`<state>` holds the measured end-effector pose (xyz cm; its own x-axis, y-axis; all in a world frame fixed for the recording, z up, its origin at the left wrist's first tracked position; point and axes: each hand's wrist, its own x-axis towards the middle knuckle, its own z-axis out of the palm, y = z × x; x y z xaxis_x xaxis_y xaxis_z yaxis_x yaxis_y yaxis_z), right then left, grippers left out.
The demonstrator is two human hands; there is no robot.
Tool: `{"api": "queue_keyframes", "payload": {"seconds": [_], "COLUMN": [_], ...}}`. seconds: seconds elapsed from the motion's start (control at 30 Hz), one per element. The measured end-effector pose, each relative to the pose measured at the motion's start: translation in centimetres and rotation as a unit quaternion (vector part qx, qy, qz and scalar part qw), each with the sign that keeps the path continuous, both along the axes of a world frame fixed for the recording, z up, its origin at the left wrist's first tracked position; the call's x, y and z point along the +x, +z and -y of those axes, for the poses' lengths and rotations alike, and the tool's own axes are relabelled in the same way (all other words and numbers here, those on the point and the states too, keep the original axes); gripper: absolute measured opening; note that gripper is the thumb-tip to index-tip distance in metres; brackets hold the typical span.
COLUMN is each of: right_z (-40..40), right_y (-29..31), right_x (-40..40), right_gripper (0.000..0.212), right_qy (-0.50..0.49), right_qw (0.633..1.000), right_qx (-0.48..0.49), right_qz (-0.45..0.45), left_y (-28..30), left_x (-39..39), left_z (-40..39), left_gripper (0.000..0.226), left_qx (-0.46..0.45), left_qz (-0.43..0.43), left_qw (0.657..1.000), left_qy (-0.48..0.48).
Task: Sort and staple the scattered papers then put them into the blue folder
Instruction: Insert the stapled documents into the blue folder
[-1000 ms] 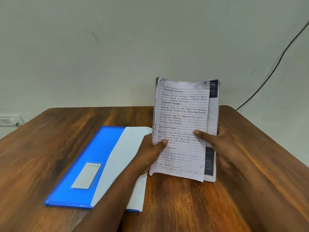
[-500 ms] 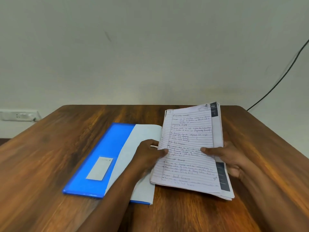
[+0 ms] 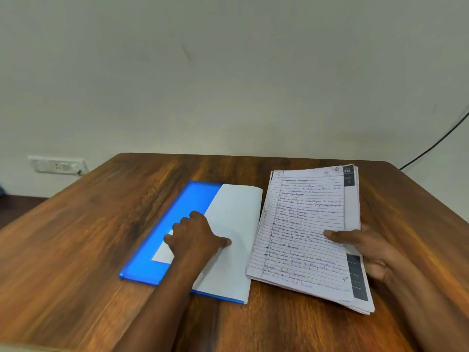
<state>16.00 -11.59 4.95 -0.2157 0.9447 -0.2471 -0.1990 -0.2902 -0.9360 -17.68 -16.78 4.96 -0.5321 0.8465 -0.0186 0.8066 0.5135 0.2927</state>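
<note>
**Papers waiting beside the folder's open edge**

Papers [image 3: 308, 235], a thick stack of lined handwritten sheets with a dark printed strip down one side, are sitting at centre right of the frame, their lower part being held by the right hand [image 3: 365, 250]. That grip is pinching the stack, thumb lying across the top sheet and fingers curling underneath. Whether a staple is holding them cannot be told.

Just left of the stack, the flat blue plastic folder [image 3: 172, 224] with its pale inner flap is lying on the brown wooden bench [image 3: 76, 250]. The left hand [image 3: 195, 237] is resting on the folder, fingers loosely bent over the white label, gripping nothing that shows.

Both long axes are running from near edge to far edge, almost parallel. The folder's open side is facing right, toward the stack, so the coming move probably means lifting the cover with the nearer left hand and sliding the stack leftward.
</note>
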Motion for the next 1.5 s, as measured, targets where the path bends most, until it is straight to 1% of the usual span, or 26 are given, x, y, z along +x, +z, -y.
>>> {"api": "queue_keyframes", "payload": {"seconds": [0.07,0.17,0.27,0.33,0.43,0.47,0.53,0.6,0.67,0.7,0.73,0.8,0.83,0.9,0.97,1.0,1.1,1.2,1.23,1.3,1.37,1.43,1.5], "right_z": [-0.1,0.0,-0.1,-0.1,-0.1,-0.1,-0.4,-0.9,-1.6,-1.9,-2.1,-2.4,-2.5,-2.6,-2.5,-2.4,-2.0,-1.8,-1.7,-1.6,-1.3,-0.7,0.0], "right_y": [-0.2,-0.3,-0.3,-0.4,0.1,0.4,1.5,3.0,4.9,5.8,6.7,8.2,8.7,9.2,9.5,9.6,10.3,11.6,11.9,11.7,10.7,9.0,7.3], "right_x": [0.2,0.1,0.0,0.1,0.5,0.7,1.2,1.7,2.1,2.1,2.1,1.7,1.4,1.0,0.8,0.8,1.4,3.5,4.5,6.5,7.7,7.8,7.2], "right_gripper": [0.053,0.054,0.057,0.059,0.057,0.057,0.058,0.056,0.054,0.054,0.054,0.051,0.049,0.043,0.037,0.035,0.036,0.036,0.036,0.037,0.037,0.032,0.032], "right_qy": [0.006,0.011,0.008,0.013,0.036,0.048,0.081,0.121,0.181,0.223,0.271,0.345,0.361,0.368,0.358,0.352,0.332,0.3,0.288,0.233,0.153,0.077,0.001], "right_qw": [1.0,1.0,1.0,1.0,0.999,0.998,0.993,0.983,0.966,0.956,0.942,0.906,0.889,0.864,0.852,0.85,0.858,0.874,0.882,0.919,0.959,0.978,0.986], "right_qx": [-0.002,0.002,0.005,0.002,0.004,0.008,0.024,0.044,0.061,0.055,0.05,0.078,0.101,0.137,0.161,0.164,0.141,0.12,0.119,0.109,0.112,0.137,0.156], "right_qz": [-0.005,0.001,0.008,0.01,0.035,0.048,0.079,0.128,0.175,0.183,0.191,0.234,0.264,0.314,0.347,0.356,0.366,0.364,0.353,0.297,0.212,0.135,0.064], "left_y": [-0.3,0.0,0.7,1.0,1.5,1.5,1.9,2.6,4.4,5.2,6.1,7.6,7.8,7.6,6.8,6.3,5.2,4.8,4.7,4.4,3.9,3.2,2.5], "left_x": [-0.2,-0.4,-0.9,-0.9,-0.3,0.1,1.0,1.7,2.4,2.6,2.9,2.9,2.7,2.3,2.4,2.6,3.0,2.5,2.3,2.0,2.1,2.5,3.7], "left_z": [-0.3,-0.5,-0.6,-0.7,-0.7,-1.0,-1.7,-2.9,-4.3,-5.1,-6.0,-7.4,-7.9,-8.4,-8.3,-8.0,-6.9,-6.0,-5.8,-5.7,-5.6,-5.7,-5.8], "left_gripper": [0.089,0.078,0.066,0.069,0.087,0.091,0.097,0.099,0.098,0.098,0.101,0.106,0.098,0.07,0.048,0.043,0.037,0.037,0.038,0.031,0.02,0.017,0.017], "left_qx": [0.001,0.017,0.068,0.095,0.116,0.132,0.175,0.233,0.26,0.248,0.216,0.145,0.112,0.052,0.023,0.02,0.048,0.095,0.117,0.157,0.185,0.215,0.238], "left_qz": [0.016,0.005,0.01,0.011,-0.019,-0.004,0.054,0.132,0.196,0.22,0.244,0.29,0.311,0.344,0.372,0.392,0.445,0.522,0.539,0.559,0.588,0.614,0.625], "left_qw": [1.0,1.0,0.998,0.995,0.993,0.991,0.981,0.956,0.929,0.92,0.914,0.898,0.887,0.859,0.841,0.832,0.813,0.773,0.765,0.754,0.737,0.714,0.702], "left_qy": [0.001,0.008,0.008,0.008,-0.003,-0.019,-0.071,-0.12,-0.178,-0.211,-0.241,-0.297,-0.322,-0.375,-0.392,-0.392,-0.372,-0.347,-0.333,-0.308,-0.277,-0.258,-0.243]}}
